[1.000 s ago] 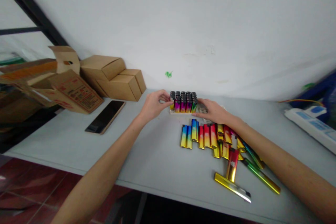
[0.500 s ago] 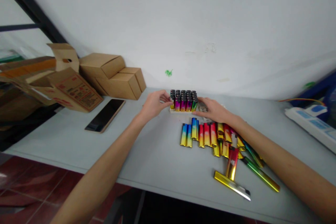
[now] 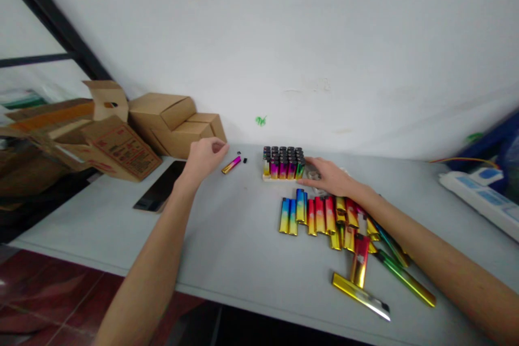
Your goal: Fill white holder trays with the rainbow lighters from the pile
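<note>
Right now your left hand (image 3: 205, 155) sits loosely curled with nothing in it, fingertips just beside a pink-and-gold lighter (image 3: 231, 165) that lies tilted on the table (image 3: 227, 227), left of the tray (image 3: 283, 163); two small black bits (image 3: 242, 157) lie just beyond it, too small to tell what they are. Your right hand (image 3: 326, 175) rests flat and relaxed against the tray's right side, gripping nothing, as if to steady it. By the look of it, you are sorting — one lighter is set apart from the block. If you mean to lift that lighter, it calls for a fine pinch on its narrow sides, since it is slim and lies flat on a smooth top. The tray is a low pale base packed with upright lighters in tight rows, black caps up, glossy bodies running pink to yellow. Near you lies a spread of loose lighters (image 3: 320, 216) — slim flat bars with a mirror-like metallic finish in blue, red and gold, some side by side, some overlapping. Such slick shells will likely slide under a careless touch. At far left stand matt cardboard boxes (image 3: 170, 121), and a dark phone (image 3: 160, 192) lies flat near them.
</note>
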{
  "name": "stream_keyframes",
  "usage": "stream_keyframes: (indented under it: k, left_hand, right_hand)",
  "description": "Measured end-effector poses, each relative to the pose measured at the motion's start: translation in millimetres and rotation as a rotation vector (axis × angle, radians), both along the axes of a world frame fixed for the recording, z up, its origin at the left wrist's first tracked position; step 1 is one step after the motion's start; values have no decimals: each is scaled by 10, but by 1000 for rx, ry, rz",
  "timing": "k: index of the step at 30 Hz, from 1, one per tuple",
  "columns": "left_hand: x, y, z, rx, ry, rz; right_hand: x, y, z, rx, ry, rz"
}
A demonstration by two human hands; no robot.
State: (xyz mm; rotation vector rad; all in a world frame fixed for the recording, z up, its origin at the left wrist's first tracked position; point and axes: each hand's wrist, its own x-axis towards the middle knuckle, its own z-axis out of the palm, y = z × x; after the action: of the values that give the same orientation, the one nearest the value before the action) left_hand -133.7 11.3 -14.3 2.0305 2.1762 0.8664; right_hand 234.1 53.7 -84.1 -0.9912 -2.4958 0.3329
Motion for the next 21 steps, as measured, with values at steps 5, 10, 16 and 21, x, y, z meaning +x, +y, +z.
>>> stream_keyframes:
  k: [5, 10, 16, 21]
  left_hand:
    - [23, 112, -217, -177, 171, -71]
    - [127, 193, -450, -155, 227, -42]
    - [315, 209, -631, -81, 342, 13]
    - [329, 268, -770, -4, 307, -1]
  right_hand:
    - [-1, -1, 3, 3, 0, 2]
    - [-1, 5, 5, -10, -10, 1]
    - [-10, 3, 13, -8, -2, 5]
    - [-8, 7, 8, 7, 12, 21]
